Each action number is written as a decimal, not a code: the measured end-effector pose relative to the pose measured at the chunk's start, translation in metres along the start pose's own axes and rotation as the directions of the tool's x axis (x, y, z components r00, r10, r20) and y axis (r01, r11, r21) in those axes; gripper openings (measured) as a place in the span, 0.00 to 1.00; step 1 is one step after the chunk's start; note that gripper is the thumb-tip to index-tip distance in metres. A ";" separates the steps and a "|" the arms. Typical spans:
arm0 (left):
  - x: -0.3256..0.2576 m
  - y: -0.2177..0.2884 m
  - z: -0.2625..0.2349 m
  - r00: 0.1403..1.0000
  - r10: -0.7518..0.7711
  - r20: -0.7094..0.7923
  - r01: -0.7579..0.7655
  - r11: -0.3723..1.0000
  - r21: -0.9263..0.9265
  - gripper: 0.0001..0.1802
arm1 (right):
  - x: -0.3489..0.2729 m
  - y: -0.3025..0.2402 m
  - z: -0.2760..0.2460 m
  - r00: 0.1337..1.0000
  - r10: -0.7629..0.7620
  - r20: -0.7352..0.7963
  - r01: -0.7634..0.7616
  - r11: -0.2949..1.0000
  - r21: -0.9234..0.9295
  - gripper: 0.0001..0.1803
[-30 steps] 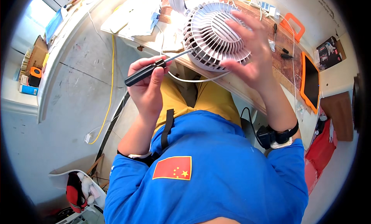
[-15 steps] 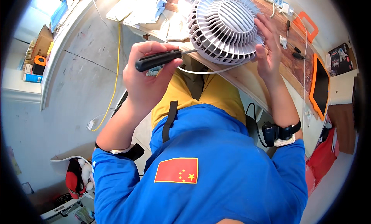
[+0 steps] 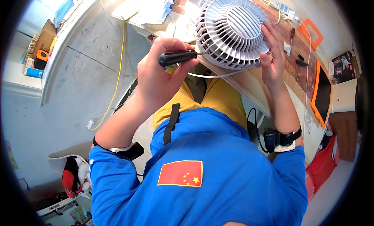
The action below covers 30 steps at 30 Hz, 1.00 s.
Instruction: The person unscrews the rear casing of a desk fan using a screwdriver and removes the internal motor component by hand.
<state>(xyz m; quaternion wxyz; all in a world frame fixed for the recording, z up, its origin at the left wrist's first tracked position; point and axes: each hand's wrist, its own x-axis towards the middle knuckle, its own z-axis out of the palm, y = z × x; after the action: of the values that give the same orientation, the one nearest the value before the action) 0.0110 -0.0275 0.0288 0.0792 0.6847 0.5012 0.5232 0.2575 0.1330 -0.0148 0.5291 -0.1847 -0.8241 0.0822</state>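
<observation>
A round white fan [image 3: 231, 29] with a curved-slat grille lies at the near edge of a wooden table [image 3: 300, 76]. My left hand [image 3: 159, 76] is closed around a black-handled screwdriver [image 3: 177, 57], whose tip meets the fan's left rim. My right hand [image 3: 272, 54] rests against the fan's right side, fingers spread on the grille. A white cable [image 3: 218, 75] loops under the fan toward my lap.
An orange-framed tablet [image 3: 321, 95] and an orange handle-shaped tool [image 3: 310, 33] lie on the table's right part, with small screwdrivers [image 3: 300, 60] between. White papers [image 3: 148, 9] sit at the far left. A yellow cord [image 3: 117, 70] crosses the grey floor. A black band [image 3: 280, 139] wraps my right wrist.
The fan and both hands have shifted up and right in view. My right hand slid from the top of the grille to the fan's right side. The screwdriver tip stays at the left rim.
</observation>
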 end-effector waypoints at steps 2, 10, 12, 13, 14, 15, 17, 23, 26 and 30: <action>0.002 0.002 0.000 1.000 0.006 -0.003 -0.006 1.000 0.003 0.19 | 0.000 -0.001 0.000 1.000 0.005 0.000 -0.005 1.000 0.004 0.32; 0.009 0.006 -0.005 0.998 0.056 0.017 -0.057 0.994 0.093 0.18 | 0.000 -0.004 0.001 1.000 0.027 0.005 -0.027 0.999 0.042 0.31; 0.014 0.011 -0.007 0.997 -0.004 0.075 -0.008 0.989 0.148 0.17 | -0.001 -0.003 0.002 1.000 0.030 0.005 -0.031 0.999 0.043 0.32; 0.018 0.013 -0.008 0.997 -0.004 0.074 -0.007 0.989 0.148 0.17 | -0.002 -0.002 0.002 1.000 0.029 0.006 -0.030 0.999 0.043 0.32; 0.022 0.015 -0.009 0.994 0.009 0.113 -0.029 0.984 0.175 0.15 | -0.002 -0.002 0.002 1.000 0.030 0.007 -0.031 0.999 0.041 0.31; 0.027 0.017 -0.011 0.988 0.021 0.153 -0.052 0.978 0.202 0.14 | -0.001 -0.002 0.002 0.999 0.032 0.009 -0.032 0.999 0.039 0.31; 0.039 0.021 -0.014 0.975 0.004 0.222 -0.053 0.975 0.216 0.14 | -0.001 -0.002 0.003 1.000 0.029 0.009 -0.029 0.999 0.043 0.31; 0.073 0.025 -0.019 0.900 -0.018 0.436 -0.096 0.966 0.239 0.13 | -0.001 -0.002 -0.001 0.999 0.027 0.024 -0.028 0.999 0.026 0.31; 0.082 0.021 -0.019 0.868 -0.018 0.497 -0.127 0.958 0.257 0.14 | -0.001 -0.004 0.000 0.998 0.049 0.027 -0.051 0.997 0.050 0.31; 0.087 0.025 -0.017 0.843 0.099 0.529 -0.273 0.926 0.262 0.19 | -0.001 -0.006 0.000 0.996 0.079 0.030 -0.082 0.993 0.086 0.30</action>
<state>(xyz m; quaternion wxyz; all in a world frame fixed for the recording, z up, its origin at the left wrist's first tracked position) 0.0084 0.0201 0.1070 0.0416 0.8470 0.4725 0.2399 0.2566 0.1275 -0.0142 0.5221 -0.1936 -0.8185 0.1416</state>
